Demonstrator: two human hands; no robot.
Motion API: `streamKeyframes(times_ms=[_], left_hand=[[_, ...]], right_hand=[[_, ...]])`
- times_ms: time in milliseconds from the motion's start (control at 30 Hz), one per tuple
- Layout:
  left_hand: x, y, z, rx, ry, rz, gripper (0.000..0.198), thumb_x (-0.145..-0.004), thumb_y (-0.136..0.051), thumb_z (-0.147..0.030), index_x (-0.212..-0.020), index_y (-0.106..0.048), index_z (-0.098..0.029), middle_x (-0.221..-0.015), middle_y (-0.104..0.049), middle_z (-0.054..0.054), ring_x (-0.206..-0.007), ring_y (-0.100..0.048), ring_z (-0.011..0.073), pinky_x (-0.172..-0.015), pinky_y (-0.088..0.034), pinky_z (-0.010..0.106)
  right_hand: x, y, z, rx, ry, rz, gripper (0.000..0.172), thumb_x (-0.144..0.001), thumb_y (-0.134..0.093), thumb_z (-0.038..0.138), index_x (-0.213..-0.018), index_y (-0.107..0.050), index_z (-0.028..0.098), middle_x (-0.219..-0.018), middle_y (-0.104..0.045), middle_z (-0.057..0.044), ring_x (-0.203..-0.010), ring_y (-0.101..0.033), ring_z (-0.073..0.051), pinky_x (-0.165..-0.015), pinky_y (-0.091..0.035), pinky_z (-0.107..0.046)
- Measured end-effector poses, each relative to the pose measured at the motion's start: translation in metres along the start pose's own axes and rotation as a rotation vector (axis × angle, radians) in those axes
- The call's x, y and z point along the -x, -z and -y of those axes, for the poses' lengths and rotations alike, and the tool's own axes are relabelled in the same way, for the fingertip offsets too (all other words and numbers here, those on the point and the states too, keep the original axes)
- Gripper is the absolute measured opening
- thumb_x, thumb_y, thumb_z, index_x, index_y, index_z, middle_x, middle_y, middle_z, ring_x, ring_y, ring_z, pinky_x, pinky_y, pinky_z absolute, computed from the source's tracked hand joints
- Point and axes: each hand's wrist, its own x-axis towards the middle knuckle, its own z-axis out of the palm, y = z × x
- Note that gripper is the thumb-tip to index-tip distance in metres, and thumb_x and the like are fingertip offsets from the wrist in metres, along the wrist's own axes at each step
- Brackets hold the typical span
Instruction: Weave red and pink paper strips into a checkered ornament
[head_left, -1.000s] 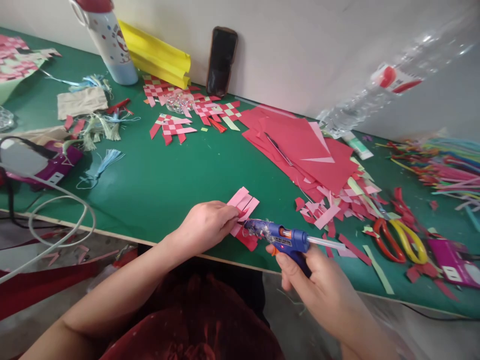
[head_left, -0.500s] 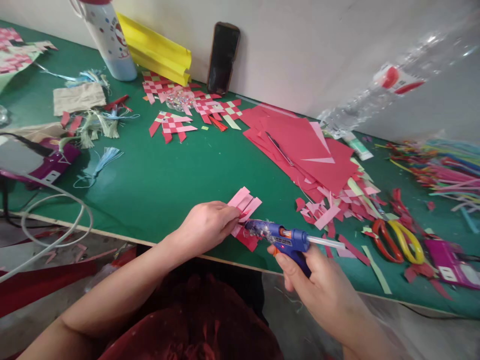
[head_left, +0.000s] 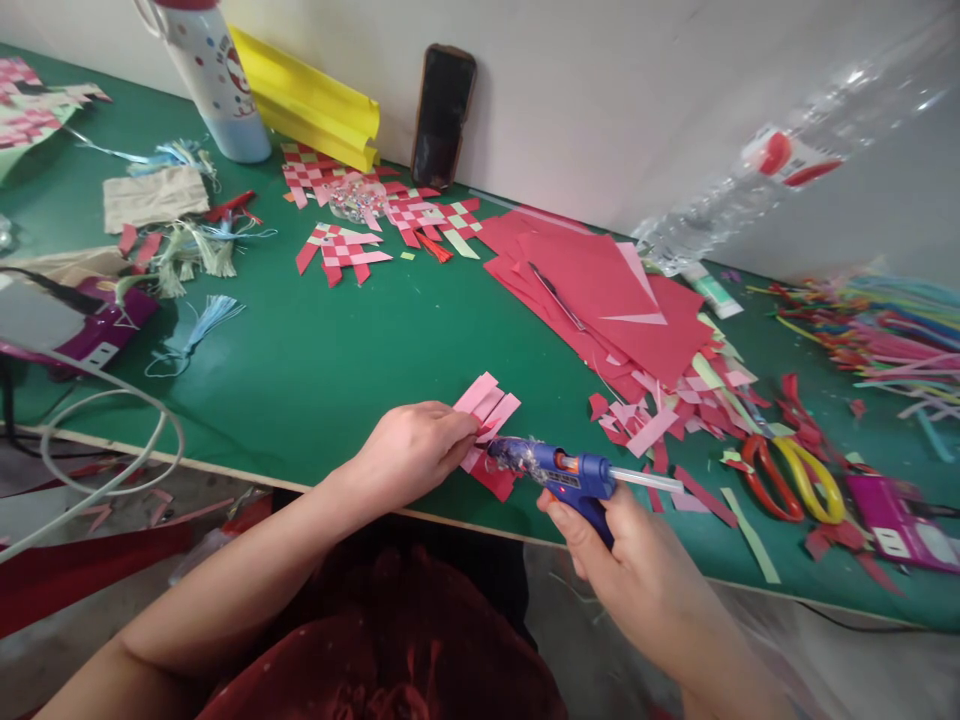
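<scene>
Right hand (head_left: pixel 637 555) wraps the grip of a blue plastic glue gun (head_left: pixel 559 472), its glue-crusted nozzle touching a woven piece of flat pink and red paper strips (head_left: pixel 489 420) at the near edge of the green table (head_left: pixel 315 350). Left hand (head_left: pixel 412 450) pins those strips down with closed fingertips. Red-and-yellow-handled scissors (head_left: pixel 795 478) lie well to the right among paper scraps.

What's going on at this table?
A person is gluing paper craft at a green table. The left hand holds a woven pink and red paper piece near the table's front edge. The right hand grips a blue glue gun, nozzle at that piece. Red paper sheets, scissors and other woven pieces lie around.
</scene>
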Motion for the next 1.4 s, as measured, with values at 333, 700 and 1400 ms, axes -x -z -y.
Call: streamKeyframes(times_ms=[333,700,1400], left_hand=[[-0.0001,0.0001,-0.0003,-0.002,0.006,0.010,0.025,-0.096,-0.043,-0.019,-0.083,-0.064,-0.016,-0.074,-0.069,0.004,-0.069,-0.064,0.0159,-0.063,-0.047,0.025],[0.0008,0.0007,0.0002,-0.002,0.007,0.011,0.024,-0.096,-0.043,-0.020,-0.084,-0.064,-0.017,-0.077,-0.070,0.004,-0.070,-0.064,0.0155,-0.063,-0.047,0.025],[0.0011,-0.0008,0.0005,-0.014,-0.009,-0.006,0.025,-0.097,-0.043,-0.020,-0.083,-0.064,-0.017,-0.075,-0.069,0.004,-0.071,-0.065,0.0152,-0.065,-0.048,0.025]], right_hand=[[-0.0018,-0.0023,-0.0015,0.035,0.034,-0.033,0.033,-0.092,-0.042,0.051,-0.092,-0.057,0.022,-0.047,-0.055,0.003,-0.039,-0.052,-0.017,-0.047,-0.043,-0.028],[-0.0014,0.0014,0.0025,0.056,0.052,-0.067,0.032,-0.091,-0.042,0.050,-0.095,-0.056,0.021,-0.070,-0.071,-0.004,-0.062,-0.068,-0.021,-0.055,-0.049,-0.029],[0.0010,0.0004,-0.0009,0.075,0.060,-0.039,0.030,-0.093,-0.041,0.048,-0.095,-0.055,0.022,-0.076,-0.072,-0.005,-0.067,-0.069,-0.023,-0.057,-0.050,-0.030]])
